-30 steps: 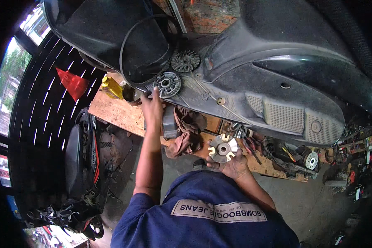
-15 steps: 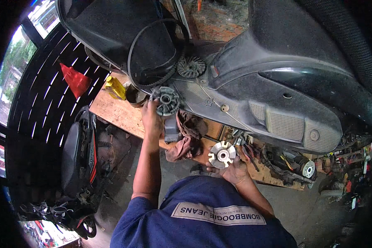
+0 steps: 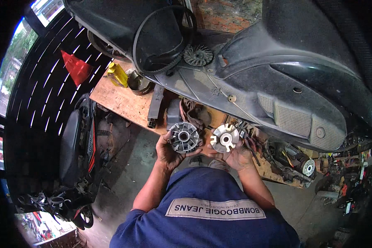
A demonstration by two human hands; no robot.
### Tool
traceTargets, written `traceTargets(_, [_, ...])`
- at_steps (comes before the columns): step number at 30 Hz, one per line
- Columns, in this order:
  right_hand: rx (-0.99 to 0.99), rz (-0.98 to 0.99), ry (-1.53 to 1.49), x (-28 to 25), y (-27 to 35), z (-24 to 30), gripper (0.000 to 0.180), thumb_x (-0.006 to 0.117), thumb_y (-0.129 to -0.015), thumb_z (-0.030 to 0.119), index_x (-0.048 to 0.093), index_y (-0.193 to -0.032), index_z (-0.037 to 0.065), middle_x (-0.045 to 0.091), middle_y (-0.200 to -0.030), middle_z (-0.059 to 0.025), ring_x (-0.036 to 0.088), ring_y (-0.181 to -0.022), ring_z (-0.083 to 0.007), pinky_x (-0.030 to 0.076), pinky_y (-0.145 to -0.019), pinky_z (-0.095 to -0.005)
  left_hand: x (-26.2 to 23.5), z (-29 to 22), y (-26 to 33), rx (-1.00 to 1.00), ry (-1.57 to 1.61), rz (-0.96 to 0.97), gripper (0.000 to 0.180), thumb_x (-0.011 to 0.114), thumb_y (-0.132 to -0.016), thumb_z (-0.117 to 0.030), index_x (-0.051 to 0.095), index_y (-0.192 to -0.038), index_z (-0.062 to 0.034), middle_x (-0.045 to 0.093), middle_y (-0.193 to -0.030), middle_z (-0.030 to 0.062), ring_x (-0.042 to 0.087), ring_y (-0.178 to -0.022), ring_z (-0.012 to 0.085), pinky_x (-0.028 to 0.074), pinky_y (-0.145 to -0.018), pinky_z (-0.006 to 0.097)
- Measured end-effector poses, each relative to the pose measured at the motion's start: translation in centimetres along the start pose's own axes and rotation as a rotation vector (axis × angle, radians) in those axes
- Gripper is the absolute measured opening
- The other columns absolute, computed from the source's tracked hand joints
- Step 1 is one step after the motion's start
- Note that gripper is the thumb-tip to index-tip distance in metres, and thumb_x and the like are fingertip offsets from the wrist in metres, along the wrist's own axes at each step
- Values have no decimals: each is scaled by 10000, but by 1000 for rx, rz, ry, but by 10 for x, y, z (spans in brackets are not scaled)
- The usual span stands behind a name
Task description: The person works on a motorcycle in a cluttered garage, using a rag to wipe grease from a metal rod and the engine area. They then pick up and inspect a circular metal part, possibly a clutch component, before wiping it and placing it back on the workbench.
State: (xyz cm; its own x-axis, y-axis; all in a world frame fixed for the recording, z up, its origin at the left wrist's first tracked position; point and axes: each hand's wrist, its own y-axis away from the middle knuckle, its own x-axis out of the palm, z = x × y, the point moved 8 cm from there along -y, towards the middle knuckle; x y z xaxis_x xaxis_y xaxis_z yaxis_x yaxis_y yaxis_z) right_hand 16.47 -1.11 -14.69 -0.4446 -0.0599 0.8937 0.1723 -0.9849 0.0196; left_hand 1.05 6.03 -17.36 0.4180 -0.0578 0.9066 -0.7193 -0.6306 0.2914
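Observation:
My left hand [image 3: 168, 151] grips a grey scooter variator [image 3: 184, 137], a round ribbed metal part with a hub hole in its middle. Close beside it, my right hand [image 3: 238, 153] holds a shiny ramp plate [image 3: 225, 139] with pale slider pieces at its rim. Both parts face up and stay slightly apart in front of my body. Some of my fingers are hidden under them. Beyond, a finned fan pulley [image 3: 198, 55] and a black drive belt [image 3: 135, 45] rest on the dark scooter body [image 3: 285, 66].
A wooden bench [image 3: 122, 105] carries a yellow bottle [image 3: 119, 75], a round metal tin [image 3: 139, 84] and a brown rag [image 3: 191, 108]. Tools and an engine part [image 3: 308, 167] lie at the right. Another motorcycle [image 3: 72, 153] stands on the left by a slatted gate.
My left hand has brought the variator down and right, close to the ramp plate, and its ribbed face now shows. The right hand has shifted slightly, still holding the plate.

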Motion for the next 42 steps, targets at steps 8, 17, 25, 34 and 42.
traceTargets(8, [-31,-39,43,6,1,4,762,713,-852,327,326,-1443,42,523,-1331,-203,574,-1162,-426,514,-948,-545,8,9,-1,-10,106,23,687,503,-897,-573,463,-1381,-86,515,-1359,202,545,-1198,418,447,-953,665])
traceTargets(17, [-156,-208,262,0,20,22,601,702,-878,225,423,-1376,37,576,-1256,-156,632,-1077,-346,574,-867,-492,14,36,-13,-91,24,33,696,359,-959,-604,417,-1411,-79,504,-1370,206,548,-1177,455,448,-973,638])
traceTargets(25, [-67,-289,287,-3,22,26,595,734,-853,225,463,-1342,20,613,-1164,-143,690,-919,-305,618,-713,-414,22,54,-16,-149,-63,1,660,321,-975,-581,418,-1404,-89,516,-1362,182,559,-1183,400,459,-956,638])
traceTargets(34, [-108,-413,1260,30,11,56,673,829,-738,318,546,-1260,3,664,-1066,-140,684,-945,-261,549,-762,-334,36,65,-12,-190,-81,41,604,461,-944,-573,447,-1372,-146,529,-1351,106,554,-1200,339,456,-958,635])
traceTargets(42, [-36,-422,2019,72,-3,49,804,784,-667,554,539,-1253,61,594,-1121,-180,628,-1018,-369,523,-832,-457,36,65,-9,-149,-49,-7,442,469,-974,-434,473,-1349,-201,548,-1320,31,546,-1190,242,473,-954,483])
